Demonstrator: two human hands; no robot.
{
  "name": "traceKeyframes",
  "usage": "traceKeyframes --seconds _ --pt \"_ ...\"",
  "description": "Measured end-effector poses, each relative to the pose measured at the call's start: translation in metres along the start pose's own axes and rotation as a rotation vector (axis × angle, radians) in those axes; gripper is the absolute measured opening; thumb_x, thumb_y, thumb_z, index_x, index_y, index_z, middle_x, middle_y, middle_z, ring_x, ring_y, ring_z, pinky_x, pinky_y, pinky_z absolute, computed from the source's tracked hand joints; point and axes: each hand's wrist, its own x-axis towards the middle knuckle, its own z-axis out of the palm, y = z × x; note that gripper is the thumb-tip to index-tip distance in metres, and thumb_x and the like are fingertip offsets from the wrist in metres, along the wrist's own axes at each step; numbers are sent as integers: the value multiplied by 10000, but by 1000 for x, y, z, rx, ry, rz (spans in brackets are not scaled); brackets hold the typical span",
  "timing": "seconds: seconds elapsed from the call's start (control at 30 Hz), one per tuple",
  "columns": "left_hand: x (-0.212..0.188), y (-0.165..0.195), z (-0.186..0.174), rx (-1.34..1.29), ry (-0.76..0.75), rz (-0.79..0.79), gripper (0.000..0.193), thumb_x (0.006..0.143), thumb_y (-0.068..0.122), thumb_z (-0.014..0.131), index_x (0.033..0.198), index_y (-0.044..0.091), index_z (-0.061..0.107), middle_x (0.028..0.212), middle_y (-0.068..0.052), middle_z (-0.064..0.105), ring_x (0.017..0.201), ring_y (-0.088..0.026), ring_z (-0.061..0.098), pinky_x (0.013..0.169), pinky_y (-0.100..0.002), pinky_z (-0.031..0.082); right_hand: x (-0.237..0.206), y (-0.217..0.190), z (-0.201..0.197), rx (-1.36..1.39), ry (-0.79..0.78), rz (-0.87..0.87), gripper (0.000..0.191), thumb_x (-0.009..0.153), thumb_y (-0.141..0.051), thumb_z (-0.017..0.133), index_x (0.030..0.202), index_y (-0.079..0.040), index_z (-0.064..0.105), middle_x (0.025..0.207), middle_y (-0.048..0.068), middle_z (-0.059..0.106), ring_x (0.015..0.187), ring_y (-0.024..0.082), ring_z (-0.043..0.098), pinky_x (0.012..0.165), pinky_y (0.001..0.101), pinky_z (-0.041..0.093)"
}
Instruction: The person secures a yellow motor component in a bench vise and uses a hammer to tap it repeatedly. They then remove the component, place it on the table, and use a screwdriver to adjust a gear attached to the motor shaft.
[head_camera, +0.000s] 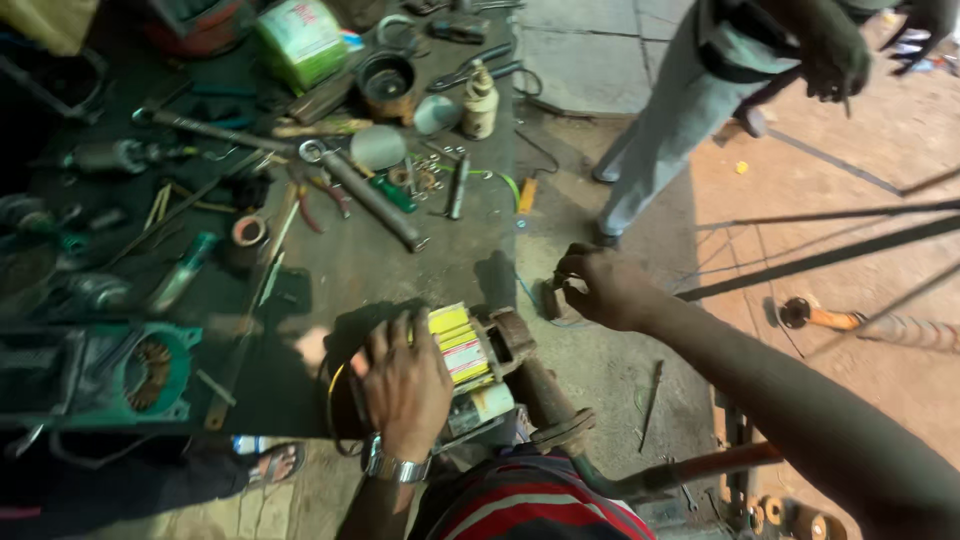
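- Head view looks down at a dark mat (380, 270) on the ground with lots of tools on it.
- The left hand (405, 375) lies flat on a small motor (470, 365), fingers spread wide. It presses on top and grips nothing.
- The motor sits at the near edge of the mat, just in front of the person. It has a yellow sticker and rusty metal parts.
- A silver watch (395, 467) is on the left wrist.
- The right hand (600, 285) is curled shut around a small dark part (553, 298). It is near the motor, off to the right, above the bare ground.
- A green motor case (130, 372) lies at the left.
- Red pliers (318, 195) and a long metal bar (375, 200) lie farther up the mat.
- Another person's legs (660, 130) stand at the top right.
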Motion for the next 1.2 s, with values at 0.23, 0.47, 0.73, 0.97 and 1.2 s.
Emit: traceKeyframes --seconds 0.23,0.47,0.73,0.97,1.2 --pt "-4 -5 6 -75 3 -46 482 821 128 665 1284 -4 636 1309 -212 655 1218 -413 579 984 -550 444 89 -60 24 42 -46 -266 227 849 -182 700 1033 -53 734 1027 171 731 918 377 697 809 465 560" --pt "-8 -5 20 -165 -72 -172 560 795 98 640 1344 -6 594 1345 -202 623 1270 -397 584 978 -626 408 158 -105 92 18 -259 -444 354 815 -195 742 1143 -63 746 1030 230 715 965 397 696 822 470 555" --pt "-13 -10 30 -132 -41 -138 545 837 142 611 1371 35 600 1379 -229 605 1264 -416 576 1029 -662 384 231 -182 101 158 -305 -307 314 848 -295 747 1076 -79 750 998 126 772 875 252 762 830 377 594" --pt "-12 -9 17 -137 -25 -125 502 852 160 599 1331 9 623 1349 -216 645 1273 -403 590 1012 -597 420 155 -154 25 -17 -200 -361 272 904 -235 719 1107 -57 754 941 178 755 816 326 732 781 447 573" --pt "-8 -12 9 -125 -26 -67 496 843 133 606 1318 -3 638 1338 -216 648 1242 -404 587 949 -583 443 9 -18 -50 -171 -462 130 344 999 -207 620 1331 -179 706 938 53 775 701 205 697 699 357 605"
